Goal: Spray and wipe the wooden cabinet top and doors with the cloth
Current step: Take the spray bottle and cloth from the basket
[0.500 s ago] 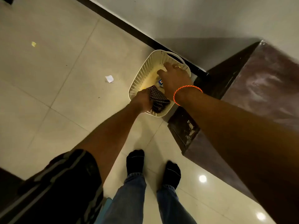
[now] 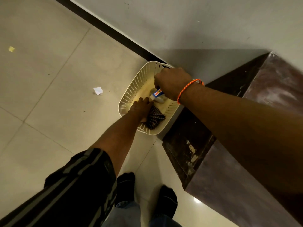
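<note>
A cream perforated basket (image 2: 131, 89) stands on the floor beside the dark wooden cabinet (image 2: 278, 89). My left hand (image 2: 141, 108) reaches into it and grips a dark checked cloth (image 2: 155, 117) at the near end. My right hand (image 2: 172, 82), with an orange cord at the wrist, is closed around a white spray bottle with a blue and red label (image 2: 157, 95), held just above the basket's inside. The bottle's top is hidden under my fingers.
The basket stands against the wall's dark skirting (image 2: 105, 27). A white paper scrap (image 2: 98, 90) and a yellow scrap (image 2: 11, 49) lie on the tiled floor to the left. My feet in dark socks (image 2: 126, 185) stand near the cabinet's corner (image 2: 188, 154).
My right hand has closed on the spray bottle and raised it, so its label now shows. My left hand has slid further into the basket on the cloth.
</note>
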A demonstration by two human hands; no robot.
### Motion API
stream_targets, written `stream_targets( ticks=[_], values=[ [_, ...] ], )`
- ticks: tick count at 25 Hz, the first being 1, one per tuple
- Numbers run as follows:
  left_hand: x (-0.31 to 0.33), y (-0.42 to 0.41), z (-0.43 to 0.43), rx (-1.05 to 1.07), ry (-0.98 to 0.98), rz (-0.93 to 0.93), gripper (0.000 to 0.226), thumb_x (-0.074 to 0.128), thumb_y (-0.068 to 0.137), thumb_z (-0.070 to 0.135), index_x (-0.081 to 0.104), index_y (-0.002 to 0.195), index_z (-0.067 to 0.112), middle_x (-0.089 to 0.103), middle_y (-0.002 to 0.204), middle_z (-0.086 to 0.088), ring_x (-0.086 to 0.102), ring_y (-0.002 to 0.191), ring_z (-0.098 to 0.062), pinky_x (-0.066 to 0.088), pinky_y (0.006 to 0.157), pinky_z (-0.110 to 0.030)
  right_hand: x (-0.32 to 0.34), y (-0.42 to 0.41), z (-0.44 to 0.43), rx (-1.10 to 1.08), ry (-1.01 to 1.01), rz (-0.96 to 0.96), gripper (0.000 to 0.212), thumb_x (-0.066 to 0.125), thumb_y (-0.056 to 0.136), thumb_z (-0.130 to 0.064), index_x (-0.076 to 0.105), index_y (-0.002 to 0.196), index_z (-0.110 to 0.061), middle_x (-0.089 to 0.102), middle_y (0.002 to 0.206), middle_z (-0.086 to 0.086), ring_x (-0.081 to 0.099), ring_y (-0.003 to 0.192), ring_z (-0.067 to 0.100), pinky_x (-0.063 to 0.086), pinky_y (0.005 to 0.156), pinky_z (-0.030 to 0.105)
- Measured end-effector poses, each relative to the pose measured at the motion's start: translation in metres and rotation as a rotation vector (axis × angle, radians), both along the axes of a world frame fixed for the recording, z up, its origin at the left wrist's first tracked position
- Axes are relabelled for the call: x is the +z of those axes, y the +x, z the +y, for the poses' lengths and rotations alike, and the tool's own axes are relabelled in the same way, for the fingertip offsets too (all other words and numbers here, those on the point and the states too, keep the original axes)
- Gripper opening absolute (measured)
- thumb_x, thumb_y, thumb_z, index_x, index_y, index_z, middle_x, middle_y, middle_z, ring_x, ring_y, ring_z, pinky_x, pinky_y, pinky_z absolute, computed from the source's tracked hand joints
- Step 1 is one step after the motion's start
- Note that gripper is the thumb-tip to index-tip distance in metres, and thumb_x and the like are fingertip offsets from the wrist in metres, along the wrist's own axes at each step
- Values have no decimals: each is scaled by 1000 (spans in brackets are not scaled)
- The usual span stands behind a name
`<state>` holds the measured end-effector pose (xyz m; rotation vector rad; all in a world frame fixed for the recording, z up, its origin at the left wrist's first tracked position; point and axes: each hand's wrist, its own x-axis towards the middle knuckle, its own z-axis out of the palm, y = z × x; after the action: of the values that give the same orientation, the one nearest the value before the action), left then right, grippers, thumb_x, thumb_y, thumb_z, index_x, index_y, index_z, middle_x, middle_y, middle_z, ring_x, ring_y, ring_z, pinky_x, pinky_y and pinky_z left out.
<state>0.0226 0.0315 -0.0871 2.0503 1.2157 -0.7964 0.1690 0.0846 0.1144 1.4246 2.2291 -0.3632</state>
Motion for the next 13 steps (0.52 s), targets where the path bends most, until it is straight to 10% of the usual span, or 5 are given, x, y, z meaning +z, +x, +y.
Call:
stream_targets(
  ticks=[5, 9, 13],
  values=[
    [17, -4, -3, -145, 173, 47, 67, 75, 79, 59, 62, 133, 21, 45, 144, -9, 36, 138, -35, 31, 115, -47, 21, 5, -11, 26, -18, 90, 30, 69, 86, -24, 65, 113, -13, 67, 111, 11, 66, 102, 33, 51, 79, 42],
    [83, -12, -13, 403, 40, -223, 53, 70, 89, 51, 62, 130, 18, 69, 123, -8, 62, 114, -29, 47, 89, -34, 63, 5, -40, -74, 35, 251, 38, 72, 85, -31, 65, 120, -19, 66, 115, 9, 64, 103, 27, 57, 85, 44],
    [175, -21, -18, 1041, -174, -542, 62, 85, 77, 21, 54, 128, 6, 65, 117, -7, 64, 105, -25, 53, 97, -42, 132, 12, -64, -333, 73, 534, 36, 72, 83, -32, 68, 118, -24, 63, 110, 3, 59, 101, 23, 53, 79, 39]
  ],
)
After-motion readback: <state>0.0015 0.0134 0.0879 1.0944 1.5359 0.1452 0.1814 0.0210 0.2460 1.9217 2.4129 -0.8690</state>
